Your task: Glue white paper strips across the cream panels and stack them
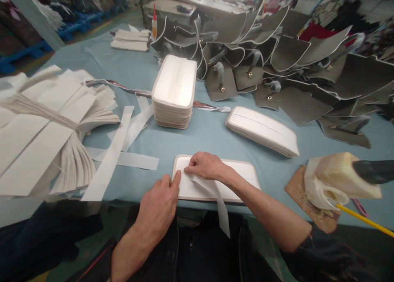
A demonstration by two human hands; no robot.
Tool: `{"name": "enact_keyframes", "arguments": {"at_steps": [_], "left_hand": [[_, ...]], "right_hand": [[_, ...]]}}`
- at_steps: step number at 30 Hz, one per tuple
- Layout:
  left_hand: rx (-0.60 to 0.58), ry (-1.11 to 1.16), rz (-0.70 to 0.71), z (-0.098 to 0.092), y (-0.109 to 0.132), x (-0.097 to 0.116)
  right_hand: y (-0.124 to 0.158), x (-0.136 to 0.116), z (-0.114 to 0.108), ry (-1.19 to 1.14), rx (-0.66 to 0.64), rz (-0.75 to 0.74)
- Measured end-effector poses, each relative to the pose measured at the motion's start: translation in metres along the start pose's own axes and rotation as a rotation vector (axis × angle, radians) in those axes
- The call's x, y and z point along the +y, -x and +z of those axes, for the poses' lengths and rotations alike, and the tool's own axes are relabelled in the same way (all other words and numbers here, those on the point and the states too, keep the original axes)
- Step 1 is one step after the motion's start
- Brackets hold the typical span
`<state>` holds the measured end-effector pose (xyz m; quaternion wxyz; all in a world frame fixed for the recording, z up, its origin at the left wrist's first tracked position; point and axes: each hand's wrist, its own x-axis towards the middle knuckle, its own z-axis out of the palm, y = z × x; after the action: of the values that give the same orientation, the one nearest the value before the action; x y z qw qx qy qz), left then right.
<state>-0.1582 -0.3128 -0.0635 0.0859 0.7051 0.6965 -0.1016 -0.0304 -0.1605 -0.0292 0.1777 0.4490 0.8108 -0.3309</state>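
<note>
A white oblong panel with a beige rim point(197, 190) lies flat at the table's front edge. My left hand point(158, 204) is at the panel's left end, thumb on its edge and fingers curled beside it. Above the panel's left half, my right hand point(205, 166) pinches a thin white strip point(223, 216). The strip trails under my right wrist, across the panel and down over the table edge. Part of the panel is hidden by my right forearm. Several similar loose strips point(107, 163) lie crossed to the left of my hands.
A tall stack of white panels point(174, 83) stands behind, with a lower stack point(261, 130) to its right. Fanned bundles of pale strips point(46, 130) cover the left side. Grey-brown bag pieces point(292, 89) fill the back right. A cream glue container with a brush point(326, 179) sits on a board at right.
</note>
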Motion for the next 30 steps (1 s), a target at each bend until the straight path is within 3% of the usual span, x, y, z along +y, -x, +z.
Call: {"name": "enact_keyframes", "arguments": {"at_steps": [7,14,24,30], "left_hand": [[-0.037,-0.046,-0.006,-0.005,0.001,0.003],[-0.062,-0.117,-0.012,-0.009,-0.001,0.005],[0.006,-0.16,0.019,-0.003,0.0,0.001],[0.0,-0.089,0.053,0.001,-0.001,-0.005]], "right_hand": [[0.012,0.017,-0.014,0.04,-0.099,-0.03],[0.036,0.087,-0.012,-0.377,-0.164,-0.167],[0.093,0.179,0.005,-0.509,0.107,-0.022],[0.1,0.204,0.028,-0.486,0.283,0.129]]}}
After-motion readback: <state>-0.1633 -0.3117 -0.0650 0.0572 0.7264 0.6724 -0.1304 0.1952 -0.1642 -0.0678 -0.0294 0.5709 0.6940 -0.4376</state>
